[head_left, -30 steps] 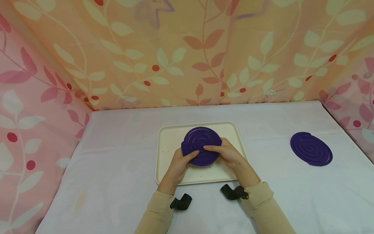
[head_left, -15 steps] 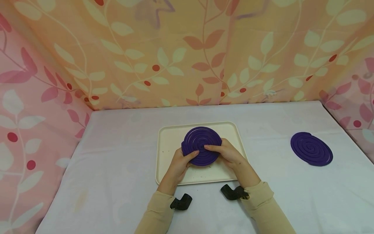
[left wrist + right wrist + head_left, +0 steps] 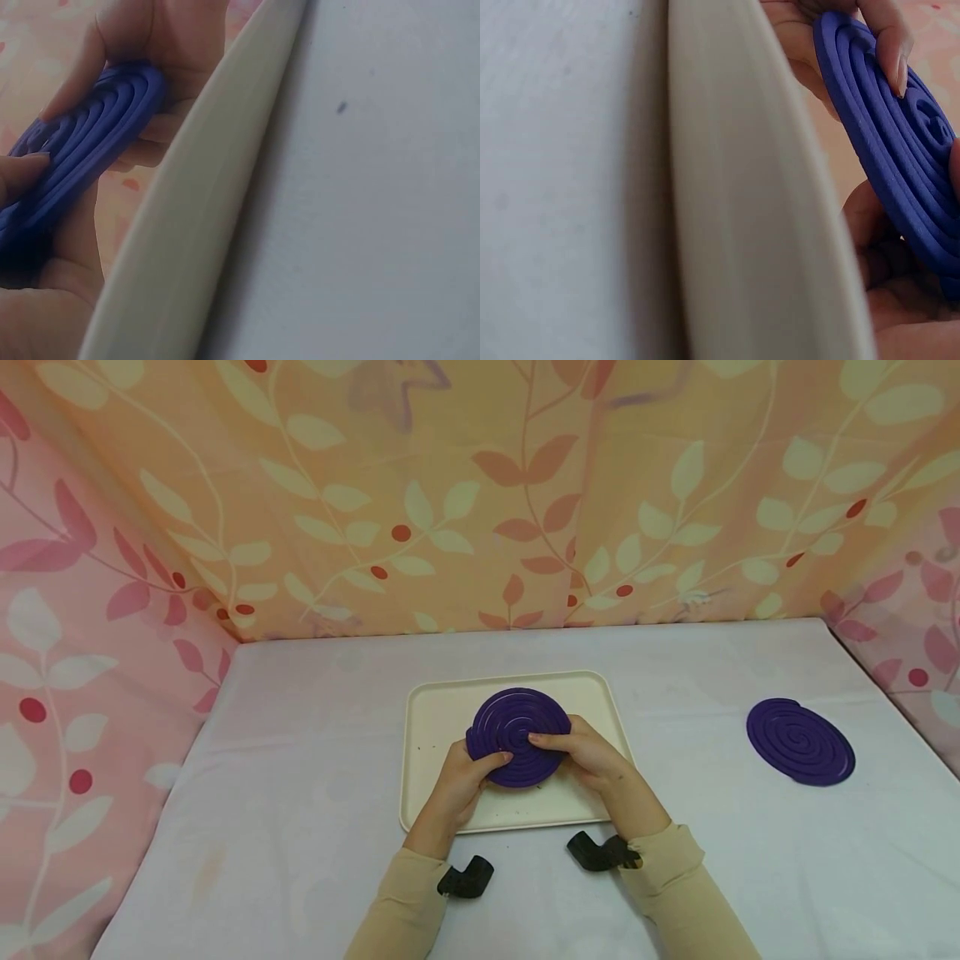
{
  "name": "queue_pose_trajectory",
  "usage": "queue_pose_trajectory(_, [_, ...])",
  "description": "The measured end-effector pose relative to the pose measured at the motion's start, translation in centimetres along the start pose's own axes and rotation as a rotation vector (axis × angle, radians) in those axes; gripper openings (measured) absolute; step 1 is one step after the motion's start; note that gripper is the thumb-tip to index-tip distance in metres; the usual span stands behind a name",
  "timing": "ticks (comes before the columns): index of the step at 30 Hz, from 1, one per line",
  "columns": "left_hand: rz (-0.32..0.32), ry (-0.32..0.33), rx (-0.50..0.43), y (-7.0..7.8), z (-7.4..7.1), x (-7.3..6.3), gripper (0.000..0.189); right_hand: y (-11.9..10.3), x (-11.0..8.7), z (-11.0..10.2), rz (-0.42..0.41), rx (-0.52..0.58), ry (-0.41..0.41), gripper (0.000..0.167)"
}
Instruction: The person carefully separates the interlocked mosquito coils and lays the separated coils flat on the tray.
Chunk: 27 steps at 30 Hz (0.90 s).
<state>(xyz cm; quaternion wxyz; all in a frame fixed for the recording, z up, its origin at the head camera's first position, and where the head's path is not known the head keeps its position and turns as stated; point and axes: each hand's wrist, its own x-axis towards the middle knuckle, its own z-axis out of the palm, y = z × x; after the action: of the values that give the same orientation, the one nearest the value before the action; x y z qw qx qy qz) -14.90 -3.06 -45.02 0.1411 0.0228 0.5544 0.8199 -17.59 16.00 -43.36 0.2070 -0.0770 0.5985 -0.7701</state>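
A round, flat, purple disc with a spiral-ribbed face, apparently of rubber or silicone (image 3: 517, 714), is held by both hands, tilted, over a shallow, rectangular, cream-coloured tray with a raised rim (image 3: 435, 710); the tray is set on a tabletop covered in white cloth (image 3: 300, 752). The lower left edge is pinched by the left hand (image 3: 459, 781), and the right edge by the right hand (image 3: 595, 756); on each hand the thumb is laid on the ribbed face and the other fingers are curled behind, so that only the disc's thickness is left between them; how firmly it is pressed cannot be told.

A light, pliable and fairly grippy part is to be expected, not easily broken; if held by one edge alone, it may sag or its coils may spread. Opposite edges should therefore be gripped, with thumbs set toward the centre; the outer coil's loose-looking end at the left should not be used as a handle. The second purple spiral disc (image 3: 800, 742) is laid flat at the right, well apart from the tray; similar handling is to be assumed.
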Motion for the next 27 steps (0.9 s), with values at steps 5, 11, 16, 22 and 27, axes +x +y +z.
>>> queue_pose_trajectory(5, [-0.010,-0.006,0.019,-0.1,0.0,0.0,0.039,0.1,0.0,-0.3,0.004,0.018,-0.032,0.024])
queue_pose_trajectory(11, [-0.023,-0.024,0.001,0.0,0.0,-0.1,0.043,0.1,0.0,-0.6,0.026,0.022,-0.048,0.021])
queue_pose_trajectory(16, [-0.006,-0.039,-0.047,0.2,-0.2,-0.1,0.047,-0.1,-0.1,-0.9,0.025,0.082,-0.031,0.020])
queue_pose_trajectory(22, [0.071,-0.062,-0.144,0.2,-0.4,0.0,0.036,-0.4,-0.3,-1.2,0.009,0.184,-0.020,0.022])
queue_pose_trajectory(27, [0.084,-0.085,-0.198,0.3,-0.5,0.0,0.024,-0.2,-0.3,-1.3,0.000,0.245,-0.065,0.020])
